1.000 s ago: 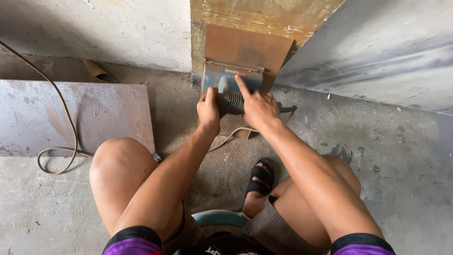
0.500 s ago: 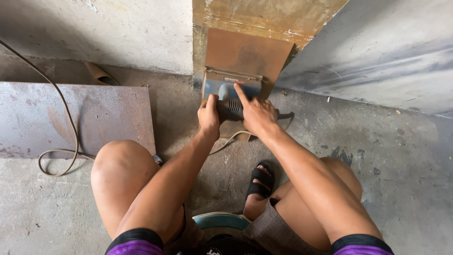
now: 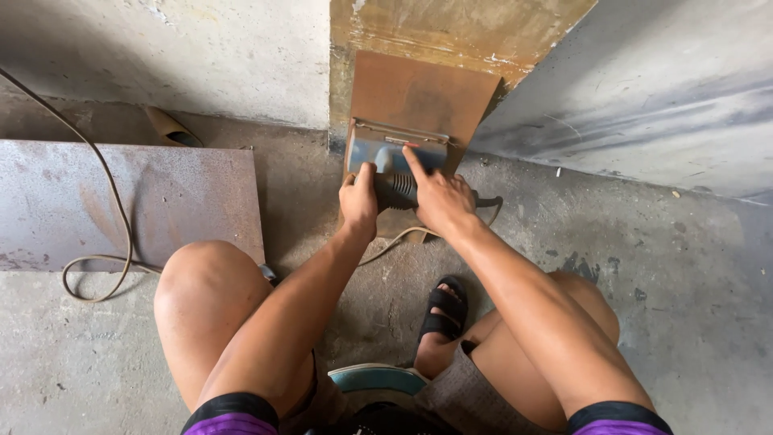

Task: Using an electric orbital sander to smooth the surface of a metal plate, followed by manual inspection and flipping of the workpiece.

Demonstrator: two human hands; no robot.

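Both hands grip a blue power sander pressed on a rusty steel plate that leans against a concrete pillar: the left hand is closed around its ribbed black body, the right hand wrapped over the other side with the forefinger stretched along the housing. Seen from the head camera, the person squats on a rough, stained concrete floor between grey plastered walls. A second rusted sheet lies flat at left with a cable looped across it, and a sandalled foot rests below the hands.

Rusty matt steel plate, ribbed black plastic grinder, rough concrete floor, dull metal sheet
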